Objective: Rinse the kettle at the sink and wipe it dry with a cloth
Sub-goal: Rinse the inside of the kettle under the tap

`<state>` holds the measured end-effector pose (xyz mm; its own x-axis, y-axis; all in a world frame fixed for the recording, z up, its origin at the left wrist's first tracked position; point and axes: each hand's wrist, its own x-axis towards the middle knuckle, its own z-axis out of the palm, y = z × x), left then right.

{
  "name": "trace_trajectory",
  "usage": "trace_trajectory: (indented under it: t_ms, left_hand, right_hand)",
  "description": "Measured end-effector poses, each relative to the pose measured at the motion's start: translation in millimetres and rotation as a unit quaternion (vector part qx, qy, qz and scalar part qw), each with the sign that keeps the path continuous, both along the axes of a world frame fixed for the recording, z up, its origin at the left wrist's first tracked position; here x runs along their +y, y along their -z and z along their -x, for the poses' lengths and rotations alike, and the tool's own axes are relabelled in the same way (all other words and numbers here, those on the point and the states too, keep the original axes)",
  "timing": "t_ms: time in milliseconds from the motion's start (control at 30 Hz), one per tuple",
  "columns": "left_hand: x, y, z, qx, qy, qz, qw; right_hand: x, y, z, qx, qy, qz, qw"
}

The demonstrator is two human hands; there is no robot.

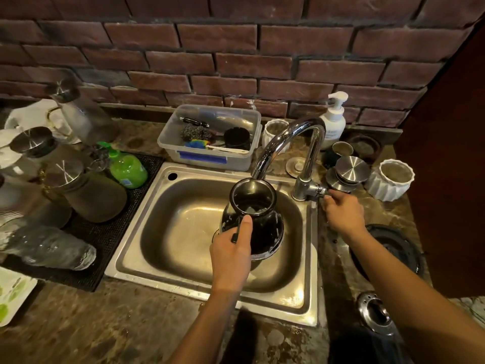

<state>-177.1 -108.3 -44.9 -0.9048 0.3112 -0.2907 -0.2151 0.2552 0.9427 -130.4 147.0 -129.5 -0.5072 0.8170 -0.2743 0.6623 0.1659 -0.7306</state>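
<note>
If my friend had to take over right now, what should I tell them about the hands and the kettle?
Left hand: grips the black kettle by its handle, open mouth right under the tap spout, over the sink.
Right hand: fingers pinch the tap handle.
Done: kettle is in place at the tap. No water stream shows.
Left: rinse, empty, then wipe dry. Neither hand holds a cloth.

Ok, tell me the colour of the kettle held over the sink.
The kettle is glossy black with a silvery rim; the head view shows it best.
</note>
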Motion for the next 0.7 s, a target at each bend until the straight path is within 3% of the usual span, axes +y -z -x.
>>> trace_trajectory:
  t_ms: [700]
  left_hand:
    - [-3,9,1,0.022,-0.020,0.005,1.000]
  right_hand:
    - [35,45,-2,0.095,0.039,0.109,0.989]
